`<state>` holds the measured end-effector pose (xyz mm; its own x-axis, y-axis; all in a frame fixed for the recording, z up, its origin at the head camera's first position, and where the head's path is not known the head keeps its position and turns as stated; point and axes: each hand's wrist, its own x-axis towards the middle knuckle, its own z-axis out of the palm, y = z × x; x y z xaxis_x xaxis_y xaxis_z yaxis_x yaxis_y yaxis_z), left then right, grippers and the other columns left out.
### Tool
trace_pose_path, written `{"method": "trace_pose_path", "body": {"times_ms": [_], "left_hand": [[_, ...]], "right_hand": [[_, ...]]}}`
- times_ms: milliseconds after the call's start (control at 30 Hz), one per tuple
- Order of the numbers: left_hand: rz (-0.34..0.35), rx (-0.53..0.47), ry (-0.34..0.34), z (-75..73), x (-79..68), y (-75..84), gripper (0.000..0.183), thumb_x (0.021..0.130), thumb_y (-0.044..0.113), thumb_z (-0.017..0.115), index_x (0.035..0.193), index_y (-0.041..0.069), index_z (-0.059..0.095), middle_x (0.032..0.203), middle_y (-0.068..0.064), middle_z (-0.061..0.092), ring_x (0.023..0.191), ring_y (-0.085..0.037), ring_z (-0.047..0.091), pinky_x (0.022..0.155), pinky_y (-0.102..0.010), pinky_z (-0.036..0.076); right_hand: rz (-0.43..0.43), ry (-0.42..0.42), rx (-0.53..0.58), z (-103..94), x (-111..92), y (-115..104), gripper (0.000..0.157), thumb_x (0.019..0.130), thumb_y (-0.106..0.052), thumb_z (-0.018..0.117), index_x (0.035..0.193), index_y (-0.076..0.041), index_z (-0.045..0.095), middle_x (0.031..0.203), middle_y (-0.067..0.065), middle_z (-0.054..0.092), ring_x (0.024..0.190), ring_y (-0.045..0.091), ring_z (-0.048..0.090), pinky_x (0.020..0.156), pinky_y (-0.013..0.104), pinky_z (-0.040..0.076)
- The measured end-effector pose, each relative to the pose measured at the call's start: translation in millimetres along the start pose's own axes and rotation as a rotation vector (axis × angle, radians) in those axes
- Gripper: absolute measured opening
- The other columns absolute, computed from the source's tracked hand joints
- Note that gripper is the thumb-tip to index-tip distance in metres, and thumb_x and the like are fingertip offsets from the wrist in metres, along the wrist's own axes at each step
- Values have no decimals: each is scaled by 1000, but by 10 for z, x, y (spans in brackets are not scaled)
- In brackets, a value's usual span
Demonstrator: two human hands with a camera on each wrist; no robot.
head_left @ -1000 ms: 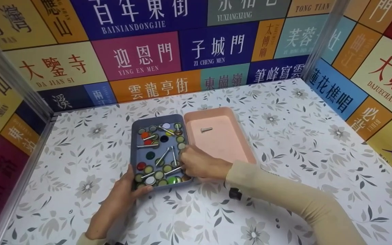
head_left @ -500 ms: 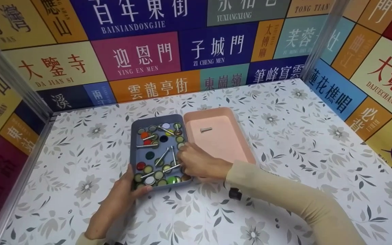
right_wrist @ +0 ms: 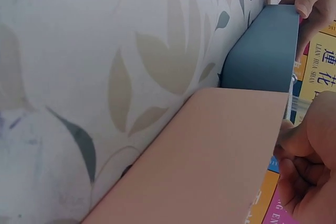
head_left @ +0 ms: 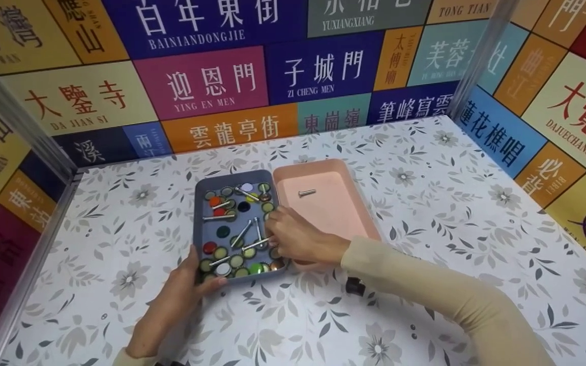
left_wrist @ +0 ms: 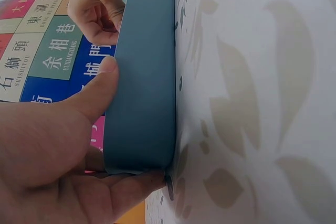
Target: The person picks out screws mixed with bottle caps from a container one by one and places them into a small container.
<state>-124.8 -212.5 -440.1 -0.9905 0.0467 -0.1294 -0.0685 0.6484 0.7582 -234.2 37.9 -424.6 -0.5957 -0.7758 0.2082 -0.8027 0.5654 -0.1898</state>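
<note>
A blue-grey tray (head_left: 237, 176) holds several bottle caps, round coloured pieces and silver bolts. My left hand (head_left: 183, 284) grips its near left corner, thumb at the front rim and fingers along the left side. Over the tray's right part, my right hand (head_left: 295, 236) has its fingers curled and pinches the end of a bolt (head_left: 255, 244). In the right wrist view the bolt's thread (right_wrist: 289, 107) shows just beyond the rim, beside the fingers. The fingertips are mostly hidden in the head view. Other bolts (head_left: 242, 234) lie among the caps.
A pink tray (head_left: 344, 203) stands against the blue-grey tray's right side, with one bolt (head_left: 306, 192) in it. Both sit on a table with a flowered white cover (head_left: 425, 203). Coloured panels with lettering (head_left: 201, 81) stand behind and at the sides.
My right hand has shifted slightly up in the head view, and the bolt at its fingers has moved up and left with it. My left hand stays at the tray corner.
</note>
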Motion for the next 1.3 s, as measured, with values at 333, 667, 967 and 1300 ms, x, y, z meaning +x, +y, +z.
{"method": "trace_pose_path", "body": {"times_ms": [333, 667, 967, 1300], "left_hand": [[-23, 59, 1, -11, -12, 1, 104, 88, 35, 77, 160, 1, 11, 151, -25, 47, 143, -41, 41, 121, -56, 29], [-50, 33, -12, -12, -11, -9, 106, 88, 36, 77, 160, 1, 8, 152, -25, 45, 145, -41, 39, 123, -55, 25], [-41, 7, -12, -25, 6, 10, 107, 87, 34, 78, 161, 5, 7, 154, -22, 44, 145, -40, 39, 124, -55, 22], [-1, 25, 4, -7, 8, 9, 104, 87, 32, 78, 162, 11, 9, 150, -18, 51, 142, -37, 46, 122, -55, 28]], "right_hand": [[8, 75, 40, 25, -29, 50, 20, 75, 2, 75, 93, -3, 69, 92, 9, 70, 90, 26, 59, 86, 40, 50], [34, 112, 20, 26, 6, 45, 18, 78, 1, 75, 94, -3, 68, 95, 9, 68, 94, 26, 58, 88, 40, 50], [70, 114, 39, -47, 17, 178, 19, 81, 0, 76, 97, -3, 65, 100, 10, 65, 95, 26, 54, 89, 40, 48], [117, 74, 6, -64, -46, 309, 23, 77, 2, 74, 96, -5, 63, 96, 8, 64, 92, 24, 52, 86, 38, 47]]}}
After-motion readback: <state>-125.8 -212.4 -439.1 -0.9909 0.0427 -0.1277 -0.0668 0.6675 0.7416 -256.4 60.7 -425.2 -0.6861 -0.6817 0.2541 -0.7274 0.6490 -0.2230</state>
